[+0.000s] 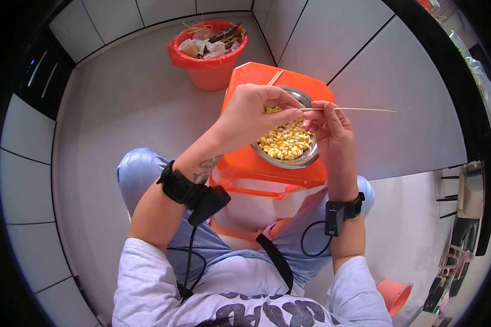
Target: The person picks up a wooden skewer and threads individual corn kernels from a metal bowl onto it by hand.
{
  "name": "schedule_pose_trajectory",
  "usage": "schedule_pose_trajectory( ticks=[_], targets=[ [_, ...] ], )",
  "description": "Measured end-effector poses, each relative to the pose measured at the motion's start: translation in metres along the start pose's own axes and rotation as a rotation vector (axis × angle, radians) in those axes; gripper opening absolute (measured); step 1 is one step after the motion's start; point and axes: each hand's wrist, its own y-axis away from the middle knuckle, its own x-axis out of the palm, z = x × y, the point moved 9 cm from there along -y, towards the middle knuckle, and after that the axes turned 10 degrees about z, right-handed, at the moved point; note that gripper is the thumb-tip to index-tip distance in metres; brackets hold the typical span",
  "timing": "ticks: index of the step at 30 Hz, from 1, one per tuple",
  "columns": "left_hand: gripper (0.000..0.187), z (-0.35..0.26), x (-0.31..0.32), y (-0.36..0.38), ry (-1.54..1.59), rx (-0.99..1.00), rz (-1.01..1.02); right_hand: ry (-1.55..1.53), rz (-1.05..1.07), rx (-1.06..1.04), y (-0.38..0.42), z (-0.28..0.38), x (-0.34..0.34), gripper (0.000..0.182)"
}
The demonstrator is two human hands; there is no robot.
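Observation:
A thin wooden skewer (365, 109) is held level above a metal bowl (299, 163) of yellow corn kernels (289, 143). My left hand (259, 106) pinches around its left end with thumb and forefinger; whether a kernel is between the fingertips is too small to tell. My right hand (330, 122) grips the skewer a little farther right, and the long free part points right. The bowl rests on an orange stool (240, 158). More skewers (276, 78) lie on the stool behind the bowl.
A red bin (207, 76) lined with a bag and filled with waste stands behind the stool at left. Grey cabinet panels rise at the right. A pink bucket (395, 297) is at the lower right. Cables hang from the wrist devices.

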Motion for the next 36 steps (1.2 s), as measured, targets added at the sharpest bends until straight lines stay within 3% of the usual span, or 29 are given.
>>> schedule_pose_trajectory(
  ticks=[5, 7, 10, 16, 20, 22, 25, 26, 28, 32, 36],
  targets=[
    [0.021, 0.006, -0.011, -0.003, 0.128, -0.047, -0.030, -0.018, -0.023, -0.036, 0.001, 0.007, -0.005, 0.031],
    [0.020, 0.005, -0.022, -0.003, 0.221, -0.051, -0.075, -0.009, -0.070, -0.189, 0.003, 0.026, -0.027, 0.032],
    [0.022, 0.007, -0.031, -0.002, 0.363, -0.006, -0.134, -0.050, -0.066, -0.251, 0.005, 0.036, -0.038, 0.033],
    [0.024, 0.005, -0.024, -0.007, 0.564, 0.073, -0.167, -0.345, 0.094, -0.178, 0.006, 0.016, -0.013, 0.034],
    [0.024, 0.001, -0.024, -0.008, 0.620, 0.133, -0.177, -0.382, 0.095, -0.130, 0.009, 0.007, -0.003, 0.033],
    [0.022, 0.000, -0.030, -0.007, 0.618, 0.125, -0.212, -0.338, -0.032, -0.100, 0.012, 0.006, -0.009, 0.033],
    [0.020, 0.003, -0.045, -0.006, 0.612, 0.152, -0.271, -0.418, 0.050, -0.186, 0.013, 0.012, -0.038, 0.031],
    [0.020, 0.004, -0.049, -0.006, 0.611, 0.153, -0.274, -0.418, 0.053, -0.185, 0.014, 0.016, -0.044, 0.031],
    [0.018, 0.007, -0.058, -0.003, 0.699, 0.190, -0.327, -0.129, 0.018, -0.126, 0.015, 0.022, -0.050, 0.026],
    [0.020, 0.007, -0.065, 0.000, 0.846, 0.222, -0.303, -0.292, 0.070, -0.187, 0.020, 0.031, -0.037, 0.021],
    [0.019, 0.003, -0.074, 0.001, 0.829, 0.218, -0.305, -0.045, 0.034, -0.172, 0.023, 0.036, -0.029, 0.023]
  ],
)
